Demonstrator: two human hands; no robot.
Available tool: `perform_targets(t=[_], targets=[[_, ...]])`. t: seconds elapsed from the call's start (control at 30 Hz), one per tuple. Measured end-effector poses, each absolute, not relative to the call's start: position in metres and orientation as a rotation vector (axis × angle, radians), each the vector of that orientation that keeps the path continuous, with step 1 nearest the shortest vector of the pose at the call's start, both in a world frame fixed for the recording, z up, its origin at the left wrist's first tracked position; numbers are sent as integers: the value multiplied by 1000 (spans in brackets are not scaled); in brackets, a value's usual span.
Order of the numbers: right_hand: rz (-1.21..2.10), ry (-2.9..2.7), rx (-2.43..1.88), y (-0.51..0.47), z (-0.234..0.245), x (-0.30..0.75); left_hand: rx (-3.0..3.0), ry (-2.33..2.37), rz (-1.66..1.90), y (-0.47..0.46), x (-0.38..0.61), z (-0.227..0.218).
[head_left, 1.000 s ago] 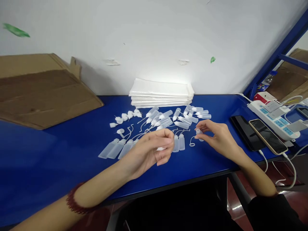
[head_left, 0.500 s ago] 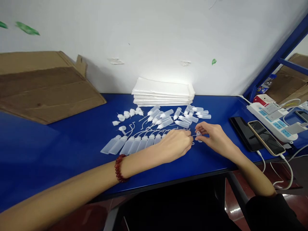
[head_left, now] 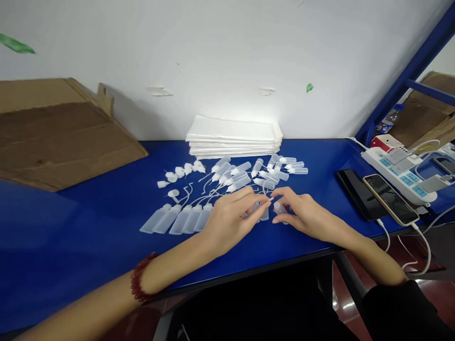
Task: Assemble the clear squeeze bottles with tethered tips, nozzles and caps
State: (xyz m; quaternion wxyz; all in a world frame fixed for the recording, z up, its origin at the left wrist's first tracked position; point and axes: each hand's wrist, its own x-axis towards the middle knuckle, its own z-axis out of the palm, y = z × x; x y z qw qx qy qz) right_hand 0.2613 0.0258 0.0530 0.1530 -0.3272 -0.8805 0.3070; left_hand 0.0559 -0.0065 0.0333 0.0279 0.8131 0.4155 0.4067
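My left hand (head_left: 231, 215) pinches a thin white tube (head_left: 270, 199) between thumb and forefinger. Just to the right, my right hand (head_left: 302, 210) has its fingers closed around a small translucent squeeze bottle (head_left: 280, 209), tilted, its neck facing the left fingertips. Beneath my left hand runs a row of flat translucent bottles (head_left: 180, 220), partly hidden by it. Thin bent tubes (head_left: 186, 193) lie above the row. Behind are smaller bottles with white nozzle tips (head_left: 239, 181) in a loose group, and several white needle caps (head_left: 180, 171) sit to their left.
A stack of white packets (head_left: 232, 135) rests against the wall. Brown cardboard (head_left: 67, 137) leans at the left. On the right lie a black phone (head_left: 357, 194), another phone (head_left: 391, 199) on a charging cable, and a white power strip (head_left: 401, 175). The blue table's front edge (head_left: 256, 270) is close.
My left hand has turned and drawn back slightly left, now showing the tube at its fingertips. My right hand has moved left and a little nearer with the small bottle.
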Motion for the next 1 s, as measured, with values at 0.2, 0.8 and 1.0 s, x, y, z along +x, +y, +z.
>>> perform_targets(t=[0.2, 0.8, 1.0], targets=[[822, -2522, -832, 22, 48, 261, 2724, 1260, 1292, -15, 58, 29], [697, -2179, -810, 22, 47, 258, 3256, 1176, 1400, -17, 62, 35], [770, -2077, -810, 23, 48, 258, 3175, 1237, 1420, -17, 62, 36]])
